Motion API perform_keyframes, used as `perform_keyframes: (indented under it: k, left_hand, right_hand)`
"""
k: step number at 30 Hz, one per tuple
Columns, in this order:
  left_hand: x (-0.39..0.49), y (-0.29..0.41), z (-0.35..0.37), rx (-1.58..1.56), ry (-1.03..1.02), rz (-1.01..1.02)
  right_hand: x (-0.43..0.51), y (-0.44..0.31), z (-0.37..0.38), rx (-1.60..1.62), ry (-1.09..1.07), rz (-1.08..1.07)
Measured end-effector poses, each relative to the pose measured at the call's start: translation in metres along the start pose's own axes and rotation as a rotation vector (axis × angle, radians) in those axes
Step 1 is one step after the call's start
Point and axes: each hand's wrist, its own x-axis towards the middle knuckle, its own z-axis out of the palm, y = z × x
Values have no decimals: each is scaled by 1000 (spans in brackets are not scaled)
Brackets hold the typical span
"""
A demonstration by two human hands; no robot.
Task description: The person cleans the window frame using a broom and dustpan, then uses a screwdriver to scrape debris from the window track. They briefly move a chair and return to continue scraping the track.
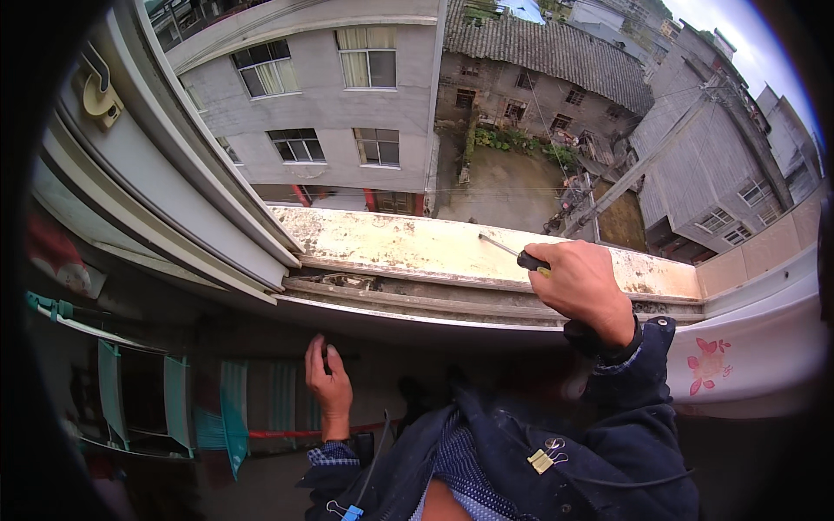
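My right hand (pixel 580 286) grips a screwdriver by its black and yellow handle (pixel 533 262). The metal shaft (pixel 498 245) slants left, and its tip lies over the outer window sill (pixel 404 238), which is pale and speckled with dark grime. Nearer to me runs the window's lower track (pixel 430 298), with dirt in its grooves. My left hand (pixel 331 384) is inside the room, below the track and apart from it. Its fingers are curved with the thumb near them; a dark patch between them is too shaded to identify.
Sliding window panels (pixel 189 150) with a latch (pixel 101 104) stand at the left. A ladder-like rack with teal slats (pixel 176 400) is below them. At the right hangs a white curtain (pixel 730 365) with a pink flower. Outside, beyond the sill, is a drop to a yard (pixel 508 189).
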Motion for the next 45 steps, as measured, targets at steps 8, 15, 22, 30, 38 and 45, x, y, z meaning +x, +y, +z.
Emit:
perform_keyframes:
  k: [8,15,22,30,38,45]
  left_hand:
    - [0,0,23,0,-78,37]
    - [-7,-12,25,16,-186,15]
    - [-19,-19,24,24,-249,-5]
    - [-39,3,6,92,-212,-74]
    - [-88,56,17,141,-68,-62]
    - [-129,84,6,161,17,-121]
  right_hand:
    - [-28,8,5,39,179,127]
    - [-50,-6,60,337,323,60]
    - [-64,-25,90,490,452,-112]
    - [-59,-19,100,575,518,-248]
    - [-53,-11,105,705,549,-435]
    - [-52,-9,110,755,570,-535]
